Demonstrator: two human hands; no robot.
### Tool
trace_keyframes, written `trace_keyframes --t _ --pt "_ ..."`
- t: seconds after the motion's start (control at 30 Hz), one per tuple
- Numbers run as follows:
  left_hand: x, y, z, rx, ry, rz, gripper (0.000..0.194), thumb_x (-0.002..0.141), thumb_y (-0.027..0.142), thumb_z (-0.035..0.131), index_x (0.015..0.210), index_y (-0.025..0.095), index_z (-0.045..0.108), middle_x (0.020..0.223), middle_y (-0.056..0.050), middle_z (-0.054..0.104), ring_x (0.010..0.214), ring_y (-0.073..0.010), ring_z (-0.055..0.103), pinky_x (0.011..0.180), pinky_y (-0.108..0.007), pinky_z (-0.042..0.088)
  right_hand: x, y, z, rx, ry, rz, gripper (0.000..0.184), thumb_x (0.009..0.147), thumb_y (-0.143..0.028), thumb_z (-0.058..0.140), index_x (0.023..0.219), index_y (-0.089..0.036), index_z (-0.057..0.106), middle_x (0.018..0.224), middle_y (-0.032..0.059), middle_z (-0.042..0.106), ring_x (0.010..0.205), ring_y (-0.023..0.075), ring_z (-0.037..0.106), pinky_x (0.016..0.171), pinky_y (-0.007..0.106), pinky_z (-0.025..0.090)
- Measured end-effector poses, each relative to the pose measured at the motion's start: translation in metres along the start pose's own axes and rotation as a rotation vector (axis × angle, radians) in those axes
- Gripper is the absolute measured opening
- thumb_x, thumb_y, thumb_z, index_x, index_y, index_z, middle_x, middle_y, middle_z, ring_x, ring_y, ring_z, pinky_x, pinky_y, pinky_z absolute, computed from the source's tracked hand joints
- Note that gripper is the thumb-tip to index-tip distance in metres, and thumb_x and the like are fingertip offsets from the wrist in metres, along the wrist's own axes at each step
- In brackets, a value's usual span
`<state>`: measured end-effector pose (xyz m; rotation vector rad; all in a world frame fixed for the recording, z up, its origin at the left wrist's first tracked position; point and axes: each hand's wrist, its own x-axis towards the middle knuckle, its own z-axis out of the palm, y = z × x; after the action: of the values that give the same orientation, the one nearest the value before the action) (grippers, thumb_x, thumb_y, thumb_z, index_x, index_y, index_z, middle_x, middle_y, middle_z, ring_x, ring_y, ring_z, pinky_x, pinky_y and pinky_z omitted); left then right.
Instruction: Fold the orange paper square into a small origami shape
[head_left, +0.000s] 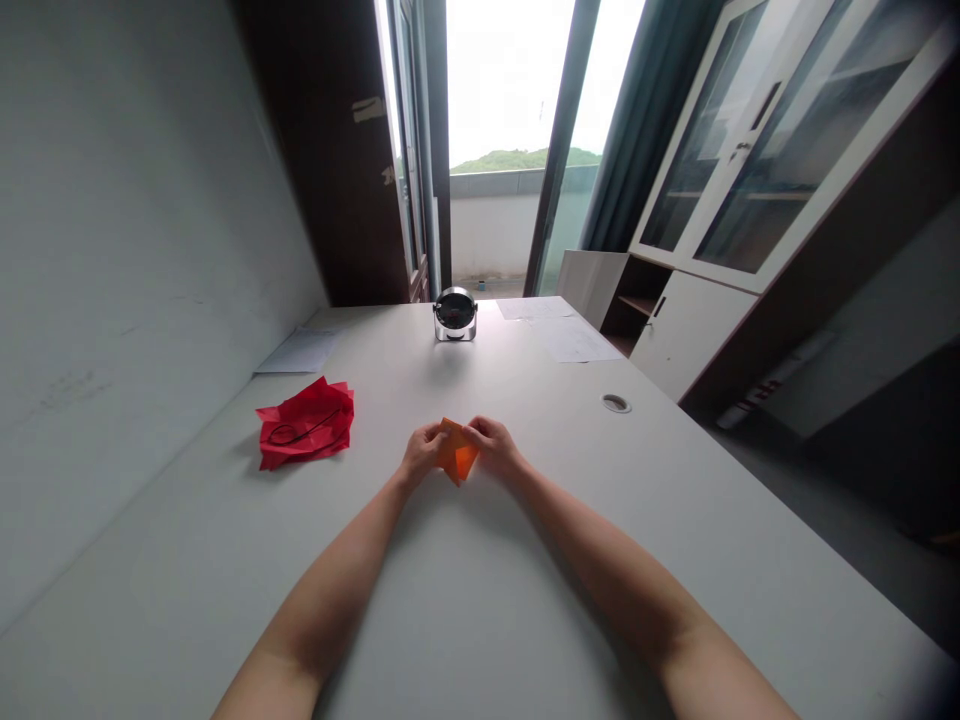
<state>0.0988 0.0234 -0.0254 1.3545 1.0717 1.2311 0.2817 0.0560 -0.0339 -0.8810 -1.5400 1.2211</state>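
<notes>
Between my two hands is a small piece of folded orange paper [458,458], its lower end coming to a point. My left hand [421,450] pinches its left edge, fingers closed. On the other side my right hand [493,441] grips the upper right part, thumb on top. The paper is held just over the white table [465,590]; whether it touches the surface I cannot tell. Parts of the fingers on both hands are hidden behind the paper.
Crumpled red paper [306,425] with a thin dark cord [304,432] on it lies at the left. A round silver-framed device [454,312] stands at the far edge. White sheets [577,340] lie far right, another paper [298,350] far left. A cable hole [616,403] sits at right.
</notes>
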Motion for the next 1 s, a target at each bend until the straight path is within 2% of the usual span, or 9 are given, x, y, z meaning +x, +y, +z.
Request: trace_keyframes --t 0.23,0.37,0.5,0.63,0.83,1.0 --pt "0.001 0.002 -0.001 -0.01 0.018 -0.037 0.042 0.079 0.053 0.067 0.09 0.013 0.073 0.077 -0.006 0.07 0.066 -0.0164 0.062 0.06 -0.025 0.046 0.0 -0.001 -0.001 -0.014 -0.001 0.014 0.039 0.078 -0.056 0.066 0.069 -0.019 0.057 0.059 -0.0039 0.049 0.055 0.0107 0.04 0.052 0.023 0.031" --pt "0.001 0.007 -0.003 -0.006 0.001 -0.047 0.039 0.076 0.052 0.071 0.082 0.014 0.07 0.072 -0.005 0.067 0.063 -0.0148 0.059 0.056 -0.024 0.044 -0.001 -0.005 -0.003 -0.013 -0.072 0.032 0.039 0.078 -0.056 0.065 0.068 -0.02 0.055 0.058 -0.0046 0.047 0.054 0.0104 0.039 0.051 0.023 0.029" --pt "0.001 0.01 -0.003 0.043 -0.024 -0.032 0.042 0.078 0.056 0.066 0.077 0.014 0.068 0.067 -0.004 0.062 0.059 -0.0134 0.054 0.054 -0.023 0.04 -0.001 -0.004 -0.003 -0.065 -0.112 0.015 0.039 0.078 -0.055 0.065 0.067 -0.019 0.053 0.058 -0.0045 0.046 0.055 0.0102 0.038 0.052 0.023 0.028" --pt "0.001 0.01 -0.002 0.053 0.003 -0.014 0.049 0.08 0.061 0.063 0.076 0.012 0.067 0.066 -0.004 0.06 0.059 -0.0126 0.051 0.054 -0.023 0.038 0.001 -0.001 -0.002 -0.041 -0.083 0.02 0.04 0.079 -0.056 0.063 0.069 -0.019 0.054 0.059 -0.0044 0.045 0.056 0.0103 0.039 0.052 0.023 0.029" --pt "0.001 0.008 -0.001 -0.041 0.123 -0.055 0.046 0.081 0.06 0.061 0.073 0.014 0.06 0.064 -0.001 0.056 0.056 -0.0113 0.049 0.053 -0.022 0.037 0.002 0.001 -0.001 0.043 0.009 0.021 0.043 0.08 -0.057 0.063 0.064 -0.02 0.05 0.055 -0.0046 0.043 0.054 0.0105 0.038 0.052 0.024 0.028" --pt "0.001 0.008 0.001 -0.102 0.13 -0.049 0.044 0.082 0.057 0.061 0.072 0.015 0.056 0.062 0.002 0.054 0.055 -0.0101 0.047 0.053 -0.022 0.036 0.004 0.004 -0.005 0.025 0.062 0.003 0.045 0.081 -0.06 0.062 0.063 -0.02 0.049 0.052 -0.0043 0.044 0.052 0.0112 0.039 0.052 0.025 0.03"
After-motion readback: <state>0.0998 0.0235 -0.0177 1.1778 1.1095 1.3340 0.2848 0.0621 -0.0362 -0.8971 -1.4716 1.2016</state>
